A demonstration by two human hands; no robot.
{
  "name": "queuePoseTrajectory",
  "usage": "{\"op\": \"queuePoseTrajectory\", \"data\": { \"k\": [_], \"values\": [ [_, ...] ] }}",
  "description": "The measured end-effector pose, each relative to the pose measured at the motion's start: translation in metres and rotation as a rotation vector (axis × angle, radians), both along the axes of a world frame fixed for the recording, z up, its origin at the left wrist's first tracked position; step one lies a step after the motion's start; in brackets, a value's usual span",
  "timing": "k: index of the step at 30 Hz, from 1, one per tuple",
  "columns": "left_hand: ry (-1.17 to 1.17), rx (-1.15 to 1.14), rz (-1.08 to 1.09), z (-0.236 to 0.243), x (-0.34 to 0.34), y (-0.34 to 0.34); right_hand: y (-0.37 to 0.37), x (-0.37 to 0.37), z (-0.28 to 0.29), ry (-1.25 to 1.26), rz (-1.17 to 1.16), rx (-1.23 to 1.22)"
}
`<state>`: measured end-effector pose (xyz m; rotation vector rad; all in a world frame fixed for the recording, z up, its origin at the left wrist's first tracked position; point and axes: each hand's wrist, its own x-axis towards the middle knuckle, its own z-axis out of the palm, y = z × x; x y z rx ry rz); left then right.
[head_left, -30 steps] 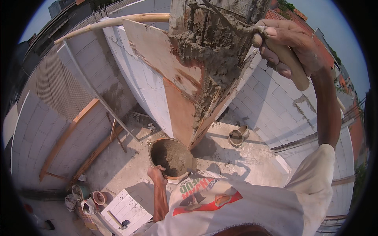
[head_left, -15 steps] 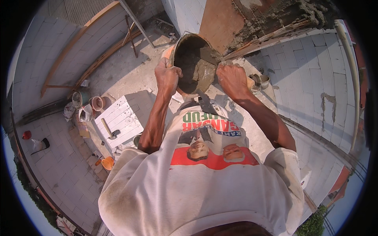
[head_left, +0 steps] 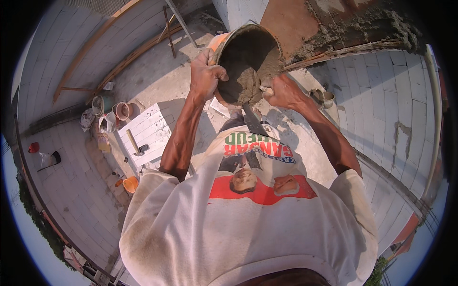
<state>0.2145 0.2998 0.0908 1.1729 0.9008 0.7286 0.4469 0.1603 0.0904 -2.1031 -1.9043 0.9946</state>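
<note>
My left hand (head_left: pixel 205 76) is closed round the left rim of a bucket (head_left: pixel 220 47), holding it tilted with its mouth toward me. Wet grey mortar (head_left: pixel 248 86) lies inside, heaped toward the lower side. My right hand (head_left: pixel 285 92) is at the right of the bucket's mouth, its fingers closed round the handle of a trowel (head_left: pixel 265 89). The trowel's blade cannot be made out against the mortar. Just beyond the bucket, to the upper right, a ledge (head_left: pixel 353 35) carries rough, wet mortar along its edge.
A brown panel (head_left: pixel 288 21) adjoins the ledge. At lower left a hammer (head_left: pixel 133 142) lies on a white block (head_left: pixel 155 126), near buckets (head_left: pixel 122 111) and an orange bowl (head_left: pixel 130 184). Another bucket (head_left: pixel 328 98) stands below right. Timber props (head_left: pixel 180 24) lean at the far left.
The bucket and my left hand have moved up and slightly right in view, and the mouth shows more fully. My right hand has shifted a little, and the trowel handle shows more.
</note>
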Motion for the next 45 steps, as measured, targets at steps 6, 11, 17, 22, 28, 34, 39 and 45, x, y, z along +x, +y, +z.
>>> {"op": "queuePoseTrajectory", "data": {
  "k": [6, 11, 17, 22, 28, 34, 39, 45],
  "values": [
    [-0.135, -0.166, 0.169, 0.016, 0.007, -0.015, -0.01, -0.018, 0.005, 0.199, -0.109, 0.113],
    [-0.234, -0.253, 0.269, 0.009, -0.004, -0.014, -0.015, -0.014, 0.017, 0.186, -0.099, 0.185],
    [-0.428, -0.323, 0.375, 0.021, -0.023, -0.016, -0.016, -0.009, 0.1, 0.145, -0.08, 0.162],
    [-0.518, -0.328, 0.375, 0.013, -0.037, -0.022, -0.027, -0.007, 0.224, 0.117, -0.106, 0.069],
    [-0.281, -0.375, 0.475, -0.023, -0.054, -0.017, -0.027, 0.01, 0.403, 0.294, -0.134, 0.086],
    [-0.142, -0.427, 0.436, -0.065, -0.045, -0.023, -0.061, 0.089, 0.441, 0.722, -0.231, 0.315],
    [-0.019, -0.474, 0.356, -0.068, -0.043, -0.035, -0.06, 0.107, 0.443, 0.588, -0.51, 0.398],
    [-0.024, -0.421, 0.36, -0.048, -0.023, -0.037, -0.056, 0.074, 0.419, 0.279, -0.276, 0.597]
  ]
}}
